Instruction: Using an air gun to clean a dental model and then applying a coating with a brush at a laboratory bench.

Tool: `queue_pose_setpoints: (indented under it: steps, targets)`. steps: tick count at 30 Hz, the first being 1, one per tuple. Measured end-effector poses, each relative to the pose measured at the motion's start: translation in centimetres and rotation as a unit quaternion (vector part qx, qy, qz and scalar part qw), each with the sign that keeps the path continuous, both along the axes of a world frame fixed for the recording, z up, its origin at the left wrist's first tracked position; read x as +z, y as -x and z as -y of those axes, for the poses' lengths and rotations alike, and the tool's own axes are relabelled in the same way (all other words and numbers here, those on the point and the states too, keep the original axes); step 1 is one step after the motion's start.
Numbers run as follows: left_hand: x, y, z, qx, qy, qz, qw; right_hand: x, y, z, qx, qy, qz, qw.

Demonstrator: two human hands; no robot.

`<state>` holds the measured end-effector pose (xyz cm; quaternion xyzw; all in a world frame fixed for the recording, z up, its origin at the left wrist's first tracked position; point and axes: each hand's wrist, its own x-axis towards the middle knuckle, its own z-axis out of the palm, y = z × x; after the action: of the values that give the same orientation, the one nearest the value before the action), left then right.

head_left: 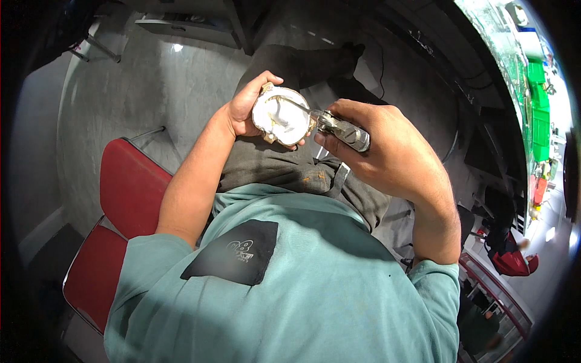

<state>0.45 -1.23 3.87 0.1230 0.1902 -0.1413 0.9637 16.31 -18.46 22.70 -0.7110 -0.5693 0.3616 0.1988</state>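
My left hand [244, 110] is wrapped around a round, shallow, brass-coloured metal piece filled with white, plaster-like material [290, 116]. A curved groove or hollow shows in its white face, which is turned up toward me. In my right hand [393, 145] is a silvery metal tool [346, 133] with a thick body and a long thin tip. That tip reaches left over the white material, near its upper part; whether it touches cannot be made out. Fingertips of my left hand show below the round piece. Both hands are above my lap [266, 163].
A red chair [130, 187] stands at my left. At the far right is a brightly lit bench with green bins [537, 115]. A drawer unit [187, 31] and dark furniture legs lie ahead. A cable [382, 72] runs over the grey floor.
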Motion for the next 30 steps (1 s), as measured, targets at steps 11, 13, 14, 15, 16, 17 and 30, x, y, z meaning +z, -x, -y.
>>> queue_pose_setpoints:
  steps: [11,13,14,15,16,17,30]
  targets:
    - [-0.9,0.1,-0.4,-0.008,0.016,0.018,1.000,0.2,0.1,-0.1,-0.010,0.024,-0.016,1.000]
    - [-1.2,0.1,-0.5,-0.007,0.032,0.031,0.999,0.3,-0.1,0.0,-0.005,0.025,-0.020,0.999]
    - [-1.3,0.1,-0.5,-0.007,0.032,0.031,0.999,0.3,-0.1,0.0,-0.005,0.031,-0.031,0.999]
    - [-1.4,0.2,-0.6,-0.008,0.063,0.041,0.997,0.3,-0.1,-0.1,0.000,0.022,-0.030,0.999]
    - [-1.5,0.2,-0.6,-0.008,0.079,0.047,0.996,0.3,-0.1,-0.1,0.005,0.013,-0.023,1.000]
    - [-1.5,0.2,-0.6,-0.009,0.095,0.052,0.994,0.2,0.0,-0.1,0.009,0.017,-0.016,1.000]
    - [-0.4,0.7,0.7,0.016,0.071,0.079,0.994,0.7,-1.2,0.6,-0.037,0.011,-0.043,0.998]
